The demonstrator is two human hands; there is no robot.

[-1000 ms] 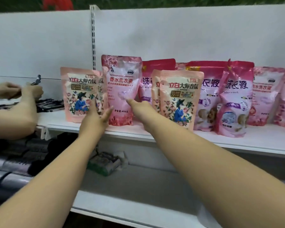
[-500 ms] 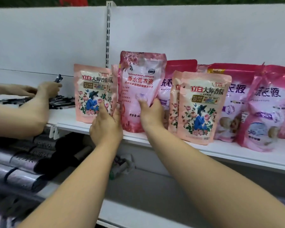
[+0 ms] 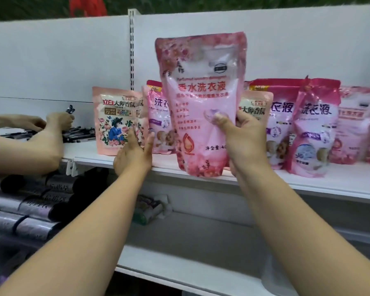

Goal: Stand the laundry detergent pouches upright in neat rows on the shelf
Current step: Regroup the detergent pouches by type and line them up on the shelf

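The right hand [image 3: 241,139] grips a tall translucent pink detergent pouch [image 3: 201,103], upright at the front edge of the white metal shelf [image 3: 308,182]. Left of that pouch, the left hand [image 3: 135,154] rests with straight fingers against a peach floral pouch [image 3: 118,120].

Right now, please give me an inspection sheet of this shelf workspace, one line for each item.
Surface: white shelf, front edge bare.
Job's things: tall pink pouch held upright at the front edge; peach floral pouch stands left; row of pink pouches stands right.
Clutter: dark pens on the neighbouring shelf.
Hands: right hand grips the tall pouch; left hand open beside the floral pouch.
Cables: nothing seen.
Surroundings: another person's hands sorting the pens; dark rolls on the lower shelf.
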